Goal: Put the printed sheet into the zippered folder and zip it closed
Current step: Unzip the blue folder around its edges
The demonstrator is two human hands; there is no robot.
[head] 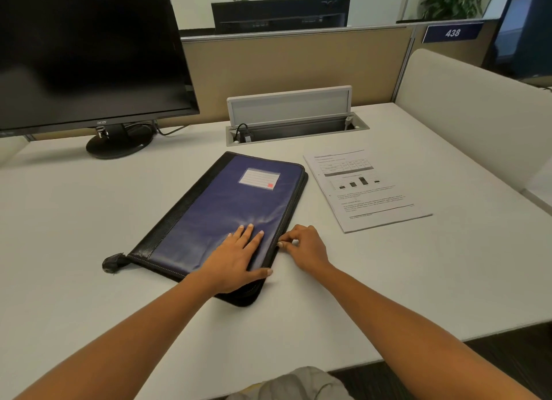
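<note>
Left hand (239,257) lies flat, fingers straight, on the blue zippered folder (221,214); right hand (304,246) pinches at its zipper edge. Printed sheet (366,189) rests on the worktop (89,220), just right of the folder.

Dark blue zippered folder (215,208), white printed sheet (370,196), white counter (89,220)
The zippered folder has a black textured spine and a black border; its label (259,178) is white with thin lines and one small red square. The printed sheet carries black text, a grey table and dark bars. The monitor (89,50) is black, the partition (283,65) beige.
</note>
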